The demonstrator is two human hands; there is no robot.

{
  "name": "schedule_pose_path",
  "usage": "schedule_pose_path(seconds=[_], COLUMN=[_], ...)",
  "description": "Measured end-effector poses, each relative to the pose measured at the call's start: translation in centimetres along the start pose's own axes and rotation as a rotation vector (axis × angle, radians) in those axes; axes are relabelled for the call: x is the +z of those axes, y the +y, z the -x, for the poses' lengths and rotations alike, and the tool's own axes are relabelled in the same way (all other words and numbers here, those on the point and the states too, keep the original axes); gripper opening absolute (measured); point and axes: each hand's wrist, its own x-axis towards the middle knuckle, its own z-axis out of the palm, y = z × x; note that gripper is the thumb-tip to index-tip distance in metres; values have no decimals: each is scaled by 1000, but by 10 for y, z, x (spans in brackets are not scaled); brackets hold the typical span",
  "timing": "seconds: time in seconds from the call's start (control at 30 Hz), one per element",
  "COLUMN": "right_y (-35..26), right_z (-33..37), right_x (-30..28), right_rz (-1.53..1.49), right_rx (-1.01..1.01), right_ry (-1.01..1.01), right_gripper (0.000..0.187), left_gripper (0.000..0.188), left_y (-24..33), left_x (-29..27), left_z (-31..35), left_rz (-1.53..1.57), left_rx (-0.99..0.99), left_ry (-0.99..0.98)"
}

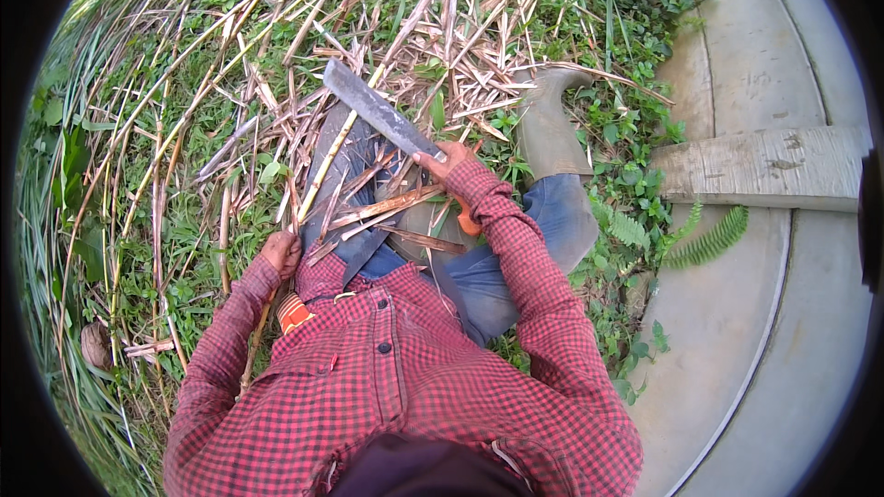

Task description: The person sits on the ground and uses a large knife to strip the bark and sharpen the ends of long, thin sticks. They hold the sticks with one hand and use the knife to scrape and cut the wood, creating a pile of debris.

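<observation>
My right hand (447,164) is closed around a machete, whose orange handle end shows below the wrist. The machete's long grey blade (378,113) points up and left, crossing over a pale yellow stalk (330,160). My left hand (281,253) is wrapped round that stalk near my left hip; its lower end runs back beside my left forearm. Strips of dry brown husk (387,206) lie across my lap, between the two hands. My legs are bent, in blue trousers (559,212), and a muddy olive rubber boot (550,124) shows on the right.
Split husk pieces (470,69) are heaped on the grass ahead. Several long stalks (175,133) lie at the left. On the right, a wooden board (769,168) rests across grey concrete slabs (727,313), beside a fern (709,239). A brown round object (96,344) sits far left.
</observation>
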Motion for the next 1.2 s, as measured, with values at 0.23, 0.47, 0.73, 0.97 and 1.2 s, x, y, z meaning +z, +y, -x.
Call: schedule_pose_path(seconds=[0.23,0.47,0.73,0.97,1.2], right_y=[-17,-7,-19,-13,-21], right_z=[13,-13,-44,-112,-62], right_x=[-6,-11,-74,-137,-74], right_rz=[101,-272,159,126,56], right_rx=[-112,71,-33,-31,25], right_ry=[-184,68,138,354,140], right_gripper=[54,52,63,58,61], left_gripper=[34,33,34,36,39], left_y=[2,0,-8,0,-9], left_x=[0,0,-2,3,-1], left_z=[0,-6,-5,-7,-3], left_rz=[75,4,-65,-91,-68], left_rx=[-59,-18,22,63,9], left_ry=[-23,-43,33,48,88])
